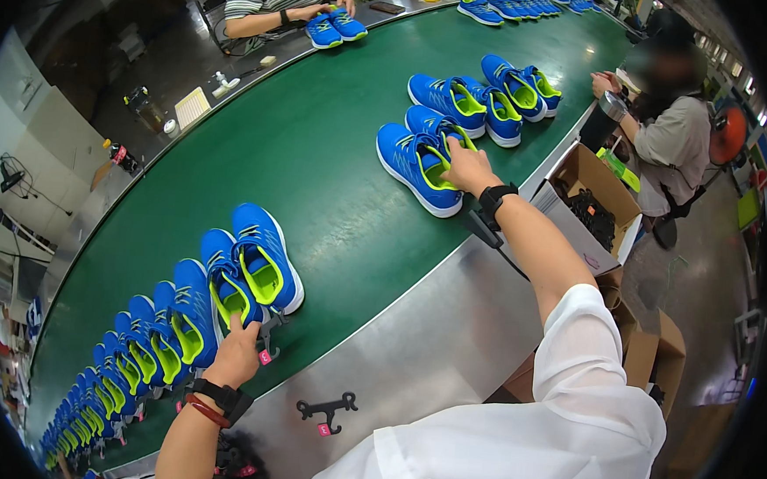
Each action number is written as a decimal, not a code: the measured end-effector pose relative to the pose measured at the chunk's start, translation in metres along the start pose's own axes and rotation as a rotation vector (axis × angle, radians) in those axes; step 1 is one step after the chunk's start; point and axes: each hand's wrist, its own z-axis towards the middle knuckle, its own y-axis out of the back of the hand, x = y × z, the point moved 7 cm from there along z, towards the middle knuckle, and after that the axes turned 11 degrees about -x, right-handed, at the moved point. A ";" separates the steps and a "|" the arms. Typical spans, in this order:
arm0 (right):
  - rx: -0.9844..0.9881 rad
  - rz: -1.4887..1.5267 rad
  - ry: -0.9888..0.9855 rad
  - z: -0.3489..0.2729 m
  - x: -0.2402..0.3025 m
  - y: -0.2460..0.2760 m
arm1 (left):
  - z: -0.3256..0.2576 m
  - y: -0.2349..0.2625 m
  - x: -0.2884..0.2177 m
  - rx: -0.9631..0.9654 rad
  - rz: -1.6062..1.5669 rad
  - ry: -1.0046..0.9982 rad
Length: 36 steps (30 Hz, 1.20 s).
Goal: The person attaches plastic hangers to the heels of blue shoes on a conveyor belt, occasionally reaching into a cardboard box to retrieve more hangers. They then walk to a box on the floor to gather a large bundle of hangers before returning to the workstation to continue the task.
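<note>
My right hand reaches far forward and grips a pair of blue sneakers with lime-green linings by the heel openings. At the lower left, my left hand is closed at the heel of another blue sneaker pair. A black plastic shoe hanger with a pink tag sticks out beside that pair's heels. My left fingertips are partly hidden by the shoe collar. Another black hanger lies loose on the metal table edge near me.
Sneakers with hangers stand in a long row on the green conveyor belt, left. More pairs stand beyond my right hand. An open cardboard box holds black items at right. Co-workers sit across and at right.
</note>
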 end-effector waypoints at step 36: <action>0.288 0.334 0.960 -0.333 0.248 -0.014 | 0.083 -0.003 -0.097 -0.398 -0.284 -0.351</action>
